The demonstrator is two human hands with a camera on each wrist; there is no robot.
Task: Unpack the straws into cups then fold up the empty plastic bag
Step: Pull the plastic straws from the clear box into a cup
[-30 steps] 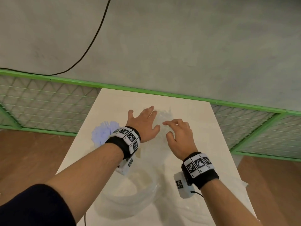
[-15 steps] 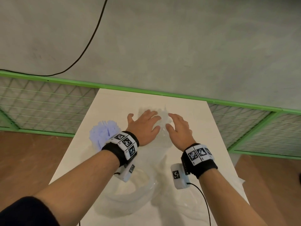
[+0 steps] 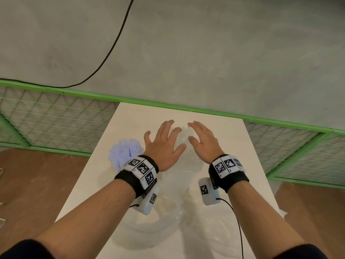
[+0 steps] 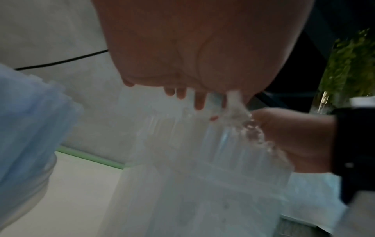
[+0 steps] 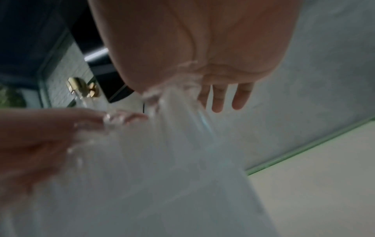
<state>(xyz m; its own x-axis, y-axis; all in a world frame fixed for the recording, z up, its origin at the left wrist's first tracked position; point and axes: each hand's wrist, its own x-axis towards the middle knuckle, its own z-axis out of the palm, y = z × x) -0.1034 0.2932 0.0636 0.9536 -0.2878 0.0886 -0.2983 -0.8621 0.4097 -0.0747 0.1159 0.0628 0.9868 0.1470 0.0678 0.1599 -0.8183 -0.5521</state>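
two hands [image 3: 164, 144], one plastic bag [image 3: 183, 139], one cup of straws [image 3: 123, 152], one table [image 3: 242, 146]

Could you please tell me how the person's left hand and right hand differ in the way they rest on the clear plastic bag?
The left hand spreads its fingers wide, while the right hand keeps its fingers closer together. The left hand lies beside the blue straws; the right hand lies away from them. Both press flat on the plastic bag.
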